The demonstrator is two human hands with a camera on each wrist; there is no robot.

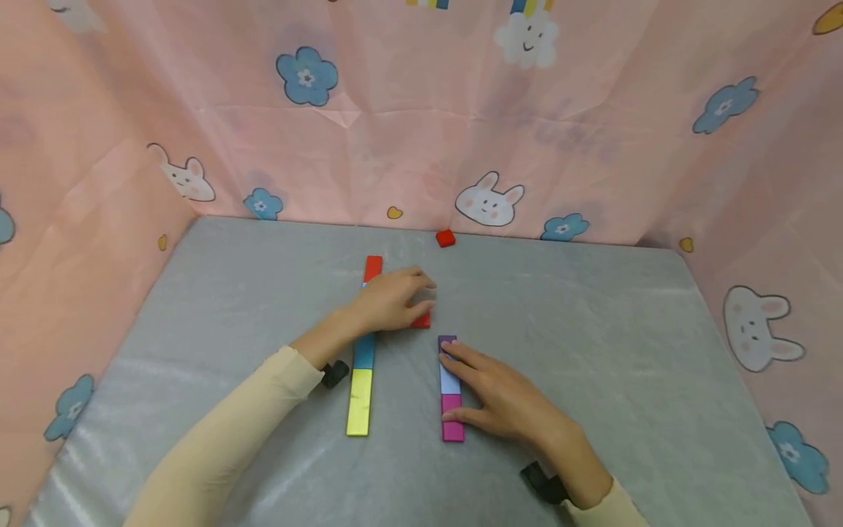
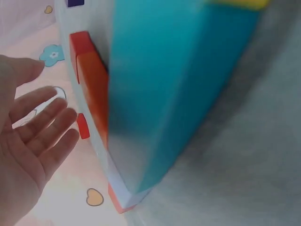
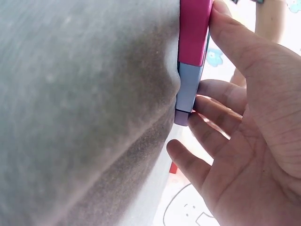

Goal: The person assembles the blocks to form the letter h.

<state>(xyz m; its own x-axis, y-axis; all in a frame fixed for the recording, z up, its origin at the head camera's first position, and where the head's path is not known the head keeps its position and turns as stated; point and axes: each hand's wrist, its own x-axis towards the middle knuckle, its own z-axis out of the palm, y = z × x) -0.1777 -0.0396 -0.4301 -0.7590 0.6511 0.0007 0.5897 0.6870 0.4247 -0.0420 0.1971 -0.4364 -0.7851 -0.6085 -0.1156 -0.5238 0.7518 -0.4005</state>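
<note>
My left hand (image 1: 390, 300) hovers palm down across a long row of flat blocks, its fingers loosely bent. The row shows a red block (image 1: 373, 268) at the far end, a blue block (image 1: 364, 351) and a yellow block (image 1: 358, 402) nearest me; its middle is hidden by the hand. Under the left thumb a red block (image 1: 421, 320) peeks out, and the left wrist view has it end to end with an orange block (image 2: 94, 84). My right hand (image 1: 500, 395) rests on a shorter row: purple block (image 1: 448, 339), light blue block (image 1: 451, 383), magenta block (image 1: 453, 430). Its thumb touches the magenta one.
A small red block (image 1: 446, 238) lies at the back edge of the grey table cover (image 1: 593, 315). Pink printed curtains (image 1: 395, 146) rise behind and at both sides. Each wrist wears a black camera strap.
</note>
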